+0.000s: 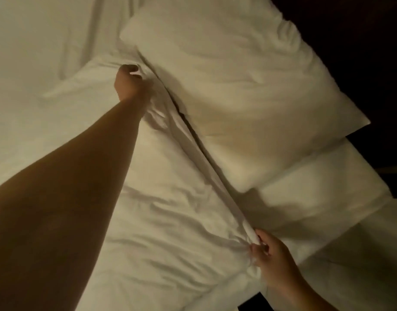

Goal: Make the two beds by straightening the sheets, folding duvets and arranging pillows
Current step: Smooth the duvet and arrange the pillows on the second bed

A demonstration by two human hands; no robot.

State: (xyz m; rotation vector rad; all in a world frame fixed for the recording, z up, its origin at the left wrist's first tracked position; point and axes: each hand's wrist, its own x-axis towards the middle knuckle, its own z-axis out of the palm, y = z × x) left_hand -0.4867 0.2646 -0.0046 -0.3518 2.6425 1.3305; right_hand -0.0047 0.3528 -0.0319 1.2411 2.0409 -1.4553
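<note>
While stretched far across the bed, left hand closed in a fist on the top edge of the crumpled white fabric duvet, a pinch of cloth showing between thumb and fingers. Bare left forearm reaching in from the near left corner, dim and in shadow. Right hand at near right, fingers clamped on the same duvet edge, bunching it into small creases. Edge pulled taut between the two hands, running as a straight ridge from far left down to near right. Plump white rectangular pillow lying just beyond that ridge on the far right side, its long side close against the duvet edge (touching or merely beside, hard to tell in the dark gap). Second white pillow partly under the first, poking out at right. Smooth pale bed sheet exposed at far left, with a few long folds. Dark surroundings beyond the right side of the bed.
</note>
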